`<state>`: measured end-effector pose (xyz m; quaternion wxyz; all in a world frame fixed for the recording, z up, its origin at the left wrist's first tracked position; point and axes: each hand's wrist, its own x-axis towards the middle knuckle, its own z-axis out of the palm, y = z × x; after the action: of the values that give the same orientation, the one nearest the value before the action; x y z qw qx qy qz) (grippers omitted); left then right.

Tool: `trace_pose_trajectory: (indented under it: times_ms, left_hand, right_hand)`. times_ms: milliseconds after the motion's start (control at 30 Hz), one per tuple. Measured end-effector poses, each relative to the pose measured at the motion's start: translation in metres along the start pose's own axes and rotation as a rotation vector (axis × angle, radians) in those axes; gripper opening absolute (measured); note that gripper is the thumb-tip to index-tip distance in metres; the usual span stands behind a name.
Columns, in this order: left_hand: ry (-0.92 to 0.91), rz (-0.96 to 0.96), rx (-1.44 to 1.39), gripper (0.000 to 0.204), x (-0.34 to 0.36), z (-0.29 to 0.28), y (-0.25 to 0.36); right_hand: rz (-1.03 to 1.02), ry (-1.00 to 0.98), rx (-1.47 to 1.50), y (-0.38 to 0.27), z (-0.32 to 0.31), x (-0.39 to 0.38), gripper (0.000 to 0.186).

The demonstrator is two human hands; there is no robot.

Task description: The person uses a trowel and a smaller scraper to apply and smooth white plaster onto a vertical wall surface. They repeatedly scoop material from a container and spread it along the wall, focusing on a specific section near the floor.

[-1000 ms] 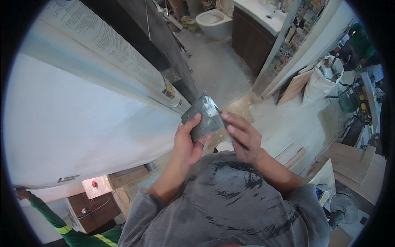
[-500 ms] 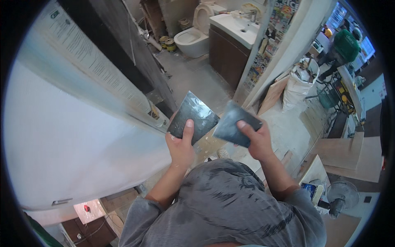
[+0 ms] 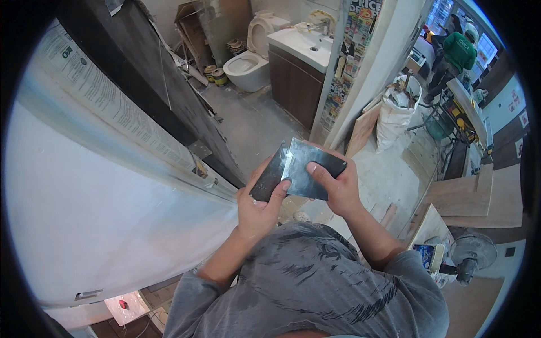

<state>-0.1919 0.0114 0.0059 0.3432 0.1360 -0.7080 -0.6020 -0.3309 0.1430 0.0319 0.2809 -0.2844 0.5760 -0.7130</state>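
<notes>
My left hand [image 3: 259, 205] is closed round a dark, flat, square-edged putty scraper [image 3: 269, 179], with the thumb along its face. In my right hand [image 3: 342, 190] is a second scraper [image 3: 314, 160] of much the same shape, gripped with the thumb on top. Its near-left edge lies over the right edge of the left scraper, and a pale smear of filler shows where the two meet. Both are held in front of my grey shirt [image 3: 315, 270], above the floor. The fingers under the blades are mostly hidden.
A white wall panel [image 3: 112, 208] fills the left. Ahead, a doorway leads to a toilet [image 3: 246, 70] and a sink cabinet [image 3: 296, 84]. A white sack of debris [image 3: 397, 115], wood boards [image 3: 465, 194] and a fan [image 3: 473, 256] stand at right. Beyond, a person in green [image 3: 457, 52] is bent over.
The two scrapers were apart side by side; now they overlap. My left hand has moved right and turned its blade steeper, and the right hand has shifted slightly left. The view has swung a little right.
</notes>
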Motion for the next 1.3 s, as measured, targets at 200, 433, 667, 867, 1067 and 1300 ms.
trace_pose_trajectory:
  times_ms: [200,433,667,867,1067,1300]
  left_hand:
    - [-0.317,-0.267,0.147,0.043,0.016,-0.019,0.003]
    - [0.425,0.007,-0.063,0.030,0.001,0.015,-0.005]
    - [0.036,0.064,0.058,0.040,0.005,0.011,-0.004]
    - [-0.281,-0.234,0.139,0.035,0.021,-0.008,0.003]
    - [0.225,0.129,0.034,0.049,0.006,0.024,-0.004]
    - [0.275,0.206,0.018,0.050,0.007,0.020,-0.027]
  right_hand:
    - [-0.057,-0.092,-0.065,-0.004,-0.004,0.011,0.038]
    - [-0.005,0.148,0.034,0.025,0.017,0.002,0.034]
    - [-0.103,0.161,0.088,0.022,0.003,-0.010,0.035]
    - [-0.078,-0.064,-0.154,0.009,-0.021,-0.007,0.039]
    - [0.045,0.170,0.206,0.017,-0.008,-0.004,0.038]
    - [0.113,0.226,0.322,0.015,0.009,-0.009,0.038]
